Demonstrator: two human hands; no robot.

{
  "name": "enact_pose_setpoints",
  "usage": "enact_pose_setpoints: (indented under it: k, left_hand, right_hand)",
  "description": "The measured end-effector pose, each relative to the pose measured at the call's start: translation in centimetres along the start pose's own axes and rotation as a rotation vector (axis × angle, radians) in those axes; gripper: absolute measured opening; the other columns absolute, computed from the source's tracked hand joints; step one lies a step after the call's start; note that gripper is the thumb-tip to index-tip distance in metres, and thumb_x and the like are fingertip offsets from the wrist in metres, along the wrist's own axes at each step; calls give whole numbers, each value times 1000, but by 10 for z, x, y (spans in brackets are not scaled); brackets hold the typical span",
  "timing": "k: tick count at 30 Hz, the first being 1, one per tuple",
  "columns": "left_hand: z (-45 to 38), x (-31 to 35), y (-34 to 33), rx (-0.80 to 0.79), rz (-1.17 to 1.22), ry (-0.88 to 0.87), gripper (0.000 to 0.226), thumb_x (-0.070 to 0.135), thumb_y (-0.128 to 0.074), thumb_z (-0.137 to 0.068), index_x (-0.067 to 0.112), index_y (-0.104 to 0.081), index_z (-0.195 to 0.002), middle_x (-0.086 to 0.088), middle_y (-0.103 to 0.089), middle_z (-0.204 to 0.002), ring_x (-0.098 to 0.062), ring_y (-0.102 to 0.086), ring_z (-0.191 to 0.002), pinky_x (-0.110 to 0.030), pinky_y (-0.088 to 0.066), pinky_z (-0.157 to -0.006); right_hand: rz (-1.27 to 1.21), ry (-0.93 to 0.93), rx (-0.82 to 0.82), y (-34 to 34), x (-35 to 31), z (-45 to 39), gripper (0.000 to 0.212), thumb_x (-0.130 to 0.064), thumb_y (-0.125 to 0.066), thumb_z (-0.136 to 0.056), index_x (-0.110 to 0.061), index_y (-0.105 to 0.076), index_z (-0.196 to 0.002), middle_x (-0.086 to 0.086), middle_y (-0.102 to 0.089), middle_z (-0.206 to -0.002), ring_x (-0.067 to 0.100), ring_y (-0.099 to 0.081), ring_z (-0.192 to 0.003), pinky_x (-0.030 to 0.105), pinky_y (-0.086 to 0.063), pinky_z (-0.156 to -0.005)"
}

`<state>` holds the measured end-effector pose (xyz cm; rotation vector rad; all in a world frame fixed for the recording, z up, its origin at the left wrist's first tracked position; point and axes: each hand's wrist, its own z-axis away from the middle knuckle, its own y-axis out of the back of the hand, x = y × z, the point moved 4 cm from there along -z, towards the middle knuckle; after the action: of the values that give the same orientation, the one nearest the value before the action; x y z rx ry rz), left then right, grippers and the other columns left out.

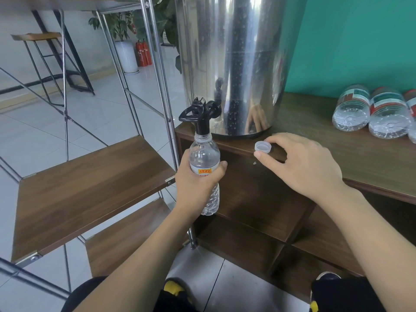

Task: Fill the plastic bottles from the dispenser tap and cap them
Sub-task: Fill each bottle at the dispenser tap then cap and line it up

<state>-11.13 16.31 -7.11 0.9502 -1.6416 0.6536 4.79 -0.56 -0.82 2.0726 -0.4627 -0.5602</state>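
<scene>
My left hand point(198, 183) grips a clear plastic bottle point(204, 154) with a yellow-red label, upright, its open mouth right under the black tap point(198, 114) of the steel dispenser point(238, 64). The bottle looks mostly empty. My right hand point(301, 163) pinches a white bottle cap point(262, 147) between thumb and forefinger at the front edge of the wooden cabinet top point(315, 122), the cap's open side facing up.
Several clear bottles point(369, 111) lie on their sides at the right of the cabinet top against the teal wall. A metal-framed shelf rack point(90, 183) with wooden boards stands close on the left. Open cabinet compartments lie below the dispenser.
</scene>
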Motion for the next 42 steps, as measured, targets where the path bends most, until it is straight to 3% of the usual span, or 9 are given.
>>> enact_pose_setpoints:
  k: [10, 15, 24, 29, 32, 35, 38, 42]
  left_hand:
    - [0, 0, -1, 0, 6, -2, 54, 39, -86, -71, 21, -60, -116, 3, -72, -103, -17, -71, -94, -29, -59, -85]
    - [-1, 0, -1, -7, 0, 4, 51, 28, -89, -78, 20, -59, -119, 2, -71, -108, -17, -70, -98, -26, -58, -87]
    - [-1, 0, 0, -7, 3, -6, 51, 26, -88, -79, 21, -59, -120, 2, -70, -108, -16, -70, -98, -29, -59, -89]
    - [-1, -2, -1, -8, 11, -8, 50, 26, -88, -79, 21, -59, -119, 2, -71, -107, -17, -70, -98, -30, -59, -89]
    - [-1, -2, -1, -12, 18, -1, 48, 27, -88, -79, 22, -59, -117, 3, -71, -105, -16, -70, -96, -32, -60, -89]
    - [-1, -2, 0, -24, 17, -5, 49, 29, -88, -78, 24, -59, -118, 5, -71, -105, -16, -70, -96, -34, -60, -90]
    - [-1, -2, -1, -31, 15, -4, 52, 36, -88, -76, 26, -59, -118, 6, -71, -105, -16, -70, -98, -39, -60, -91]
    - [-1, -3, 0, -31, 42, 6, 53, 40, -87, -71, 26, -60, -115, 4, -72, -103, -18, -71, -96, -45, -60, -91]
  right_hand:
    - [0, -11, -8, 1, 0, -1, 43, -73, -43, -92, -41, -63, -113, -19, -65, -109, 13, -59, -97, 28, -36, -74]
    - [-16, -26, -22, 3, -1, -2, 47, -75, -42, -92, -40, -63, -115, -18, -66, -111, 14, -59, -98, 30, -37, -74]
    - [-9, -22, -34, 6, -4, -1, 46, -75, -41, -92, -39, -63, -112, -18, -65, -108, 10, -55, -91, 30, -38, -72]
    - [-36, -48, 18, 16, -12, 1, 49, -68, -50, -94, -32, -66, -121, -14, -67, -120, 10, -52, -85, 28, -36, -75]
    - [-51, 1, 130, 30, -25, 1, 43, -60, -58, -94, -27, -70, -119, -10, -69, -122, 15, -63, -97, 25, -37, -79]
    - [-202, 80, 217, 43, -44, 0, 40, -57, -61, -94, -26, -72, -116, -12, -71, -117, 8, -64, -103, 23, -44, -85]
    - [-334, 178, 255, 52, -66, -2, 39, -55, -62, -94, -25, -72, -116, -14, -71, -113, 7, -66, -102, 31, -54, -89]
    - [-395, 305, 255, 60, -94, -10, 38, -51, -63, -94, -21, -72, -117, -11, -71, -114, 4, -65, -103, 27, -53, -89]
